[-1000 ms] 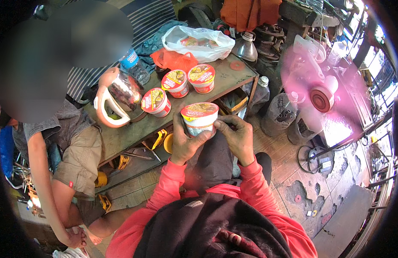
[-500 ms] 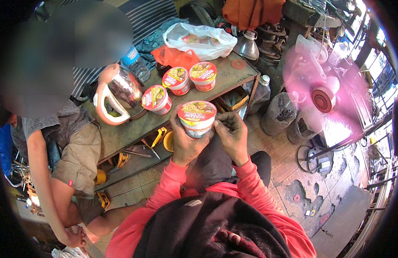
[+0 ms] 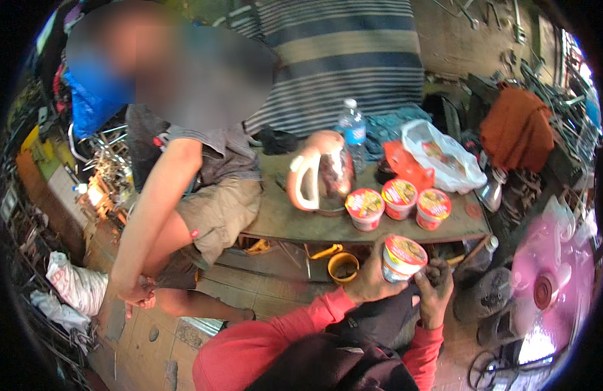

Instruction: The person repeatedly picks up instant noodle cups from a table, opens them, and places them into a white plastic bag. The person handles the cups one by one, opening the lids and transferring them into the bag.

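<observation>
Your left hand (image 3: 370,281) clasps a red-lidded cup (image 3: 404,256). Your right hand (image 3: 436,291) curls beside it (its grip, I can't tell).

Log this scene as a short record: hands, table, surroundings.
Left hand: gripping a red-topped noodle cup
Right hand: at the cup's right side; contact unclear
Table: three similar cups, kettle, water bottle, orange bag, white bag
Left side: another person, seated
Right side: pink fan
Behind table: striped cloth
</observation>
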Motion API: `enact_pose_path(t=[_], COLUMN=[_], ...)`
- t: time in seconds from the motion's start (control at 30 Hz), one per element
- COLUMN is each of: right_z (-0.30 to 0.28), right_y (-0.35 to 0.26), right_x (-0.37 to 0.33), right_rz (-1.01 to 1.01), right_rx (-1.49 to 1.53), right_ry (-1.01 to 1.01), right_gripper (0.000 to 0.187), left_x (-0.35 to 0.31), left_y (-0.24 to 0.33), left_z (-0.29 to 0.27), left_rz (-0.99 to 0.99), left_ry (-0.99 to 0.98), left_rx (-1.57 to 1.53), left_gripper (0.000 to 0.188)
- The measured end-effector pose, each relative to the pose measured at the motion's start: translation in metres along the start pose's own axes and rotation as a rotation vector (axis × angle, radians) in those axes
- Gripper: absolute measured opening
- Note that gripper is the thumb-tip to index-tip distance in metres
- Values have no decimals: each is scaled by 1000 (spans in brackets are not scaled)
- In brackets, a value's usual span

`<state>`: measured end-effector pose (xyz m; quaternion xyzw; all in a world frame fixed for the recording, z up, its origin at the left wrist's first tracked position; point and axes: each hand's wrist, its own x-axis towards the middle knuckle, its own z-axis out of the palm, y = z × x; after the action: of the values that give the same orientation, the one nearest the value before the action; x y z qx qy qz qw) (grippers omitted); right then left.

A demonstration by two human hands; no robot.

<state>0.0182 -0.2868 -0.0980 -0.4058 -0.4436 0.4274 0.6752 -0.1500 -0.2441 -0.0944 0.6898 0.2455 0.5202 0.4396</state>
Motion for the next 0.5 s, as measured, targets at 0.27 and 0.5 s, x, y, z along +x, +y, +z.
enact_pose_path(t=[0.27, 0.5], right_z=[12, 0], right_y=[33, 18], right_x=[-5, -3], right_rz=[-339, -409], right_rx=[-367, -548], right_ry=[98, 73], right_gripper=[30, 28], left_x=[-6, -7], left_y=[-7, -6], left_z=[-2, 1], left_rz=[22, -106], left_ry=[68, 14], left_rx=[92, -267], left_gripper=[96, 99])
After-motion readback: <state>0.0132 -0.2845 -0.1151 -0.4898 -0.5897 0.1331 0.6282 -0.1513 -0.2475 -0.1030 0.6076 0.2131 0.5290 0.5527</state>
